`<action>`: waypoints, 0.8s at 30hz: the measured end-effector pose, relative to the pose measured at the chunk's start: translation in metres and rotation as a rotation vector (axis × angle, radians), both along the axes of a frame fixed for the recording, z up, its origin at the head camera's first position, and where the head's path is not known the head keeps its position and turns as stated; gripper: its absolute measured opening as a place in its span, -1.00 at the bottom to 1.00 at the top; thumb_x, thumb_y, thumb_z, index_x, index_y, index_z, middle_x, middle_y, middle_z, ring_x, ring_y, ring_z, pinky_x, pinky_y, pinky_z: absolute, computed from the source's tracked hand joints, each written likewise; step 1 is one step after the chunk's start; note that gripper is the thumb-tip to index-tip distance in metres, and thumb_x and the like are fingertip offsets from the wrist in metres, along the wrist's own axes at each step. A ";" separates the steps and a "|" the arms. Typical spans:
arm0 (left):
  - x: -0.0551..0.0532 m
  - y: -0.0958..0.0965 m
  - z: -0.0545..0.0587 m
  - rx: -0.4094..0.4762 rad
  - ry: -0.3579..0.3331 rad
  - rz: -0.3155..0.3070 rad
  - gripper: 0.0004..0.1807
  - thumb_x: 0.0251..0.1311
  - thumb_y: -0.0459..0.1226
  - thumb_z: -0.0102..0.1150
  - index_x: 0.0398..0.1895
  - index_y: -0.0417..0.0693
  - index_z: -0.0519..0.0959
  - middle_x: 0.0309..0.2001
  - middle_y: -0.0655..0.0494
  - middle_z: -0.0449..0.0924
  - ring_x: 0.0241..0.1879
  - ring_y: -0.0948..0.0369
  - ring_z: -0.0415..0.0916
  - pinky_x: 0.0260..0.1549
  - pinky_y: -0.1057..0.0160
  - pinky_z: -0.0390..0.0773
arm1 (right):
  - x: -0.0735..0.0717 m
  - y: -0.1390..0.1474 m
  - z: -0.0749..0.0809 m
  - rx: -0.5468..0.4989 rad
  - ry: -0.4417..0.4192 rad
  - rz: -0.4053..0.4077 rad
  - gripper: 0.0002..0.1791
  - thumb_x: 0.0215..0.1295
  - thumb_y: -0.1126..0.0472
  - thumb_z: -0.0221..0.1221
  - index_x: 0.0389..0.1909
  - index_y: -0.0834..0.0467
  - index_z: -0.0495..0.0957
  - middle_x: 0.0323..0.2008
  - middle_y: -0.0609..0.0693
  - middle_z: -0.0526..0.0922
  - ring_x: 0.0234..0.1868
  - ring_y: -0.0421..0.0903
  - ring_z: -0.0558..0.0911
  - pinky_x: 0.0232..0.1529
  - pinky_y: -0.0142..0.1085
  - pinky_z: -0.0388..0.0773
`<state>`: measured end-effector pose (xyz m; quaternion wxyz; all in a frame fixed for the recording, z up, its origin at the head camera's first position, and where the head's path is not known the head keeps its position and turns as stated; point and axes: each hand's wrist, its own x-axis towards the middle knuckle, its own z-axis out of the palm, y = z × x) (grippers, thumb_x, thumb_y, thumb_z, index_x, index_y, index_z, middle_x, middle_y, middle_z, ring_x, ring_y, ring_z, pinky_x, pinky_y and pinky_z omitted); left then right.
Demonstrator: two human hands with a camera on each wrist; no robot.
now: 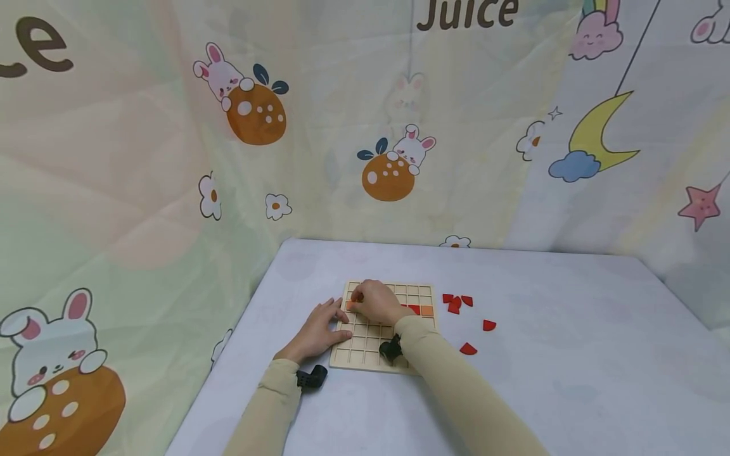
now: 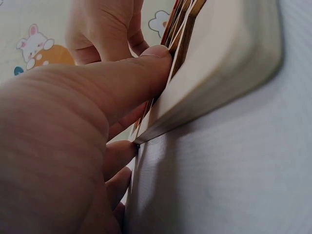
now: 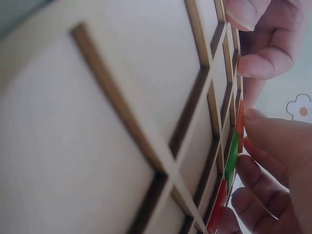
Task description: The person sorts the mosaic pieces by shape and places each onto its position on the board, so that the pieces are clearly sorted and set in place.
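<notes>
A square wooden grid board [image 1: 365, 361] lies on the table. My left hand [image 1: 319, 330] rests at its left side, with the thumb on the top face and other fingers along the edge. My right hand [image 1: 377, 303] is over the board's upper left part, thumb and fingers together. Between them shows a sliver of red, a small piece [image 3: 251, 149] mostly hidden. Beside the right thumb, an orange tile [image 3: 240, 122] sits in the grid, followed by a green tile [image 3: 232, 158] and a red tile [image 3: 217, 207].
More tiles, including an orange tile [image 1: 426, 310], sit at the row's right end. Several loose red pieces [image 1: 454, 305] lie right of the board, with a rounded red piece [image 1: 489, 325] and a red wedge [image 1: 468, 349] nearer me. A printed cloth [image 1: 319, 158] hangs behind the table [image 1: 570, 354].
</notes>
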<state>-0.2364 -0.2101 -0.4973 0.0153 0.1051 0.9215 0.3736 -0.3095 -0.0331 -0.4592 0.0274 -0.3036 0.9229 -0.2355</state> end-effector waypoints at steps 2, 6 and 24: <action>0.000 0.000 0.000 0.000 -0.010 0.008 -0.77 0.12 -0.11 0.39 -0.25 0.15 0.52 0.49 -0.07 0.13 0.52 -0.05 -0.13 0.49 -0.09 -0.21 | 0.000 0.000 -0.001 0.002 0.004 0.003 -0.80 0.27 0.08 0.30 -0.18 0.09 0.69 -0.23 -0.07 0.66 -0.21 -0.15 0.60 -0.17 -0.28 0.59; 0.001 0.001 0.000 0.003 -0.015 0.016 -0.78 0.12 -0.11 0.39 -0.26 0.17 0.52 0.49 -0.05 0.13 0.52 -0.04 -0.14 0.49 -0.10 -0.22 | 0.000 -0.001 -0.001 0.014 0.022 0.006 -0.81 0.27 0.08 0.30 -0.19 0.09 0.69 -0.25 -0.08 0.66 -0.23 -0.16 0.60 -0.19 -0.29 0.59; -0.001 0.001 0.000 0.005 -0.024 0.017 -0.78 0.12 -0.09 0.39 -0.26 0.18 0.52 0.49 -0.05 0.12 0.53 -0.04 -0.15 0.48 -0.14 -0.20 | 0.001 0.003 -0.001 -0.013 -0.004 -0.034 -0.74 0.31 0.05 0.25 -0.10 0.10 0.68 -0.21 -0.06 0.65 -0.22 -0.15 0.59 -0.16 -0.27 0.59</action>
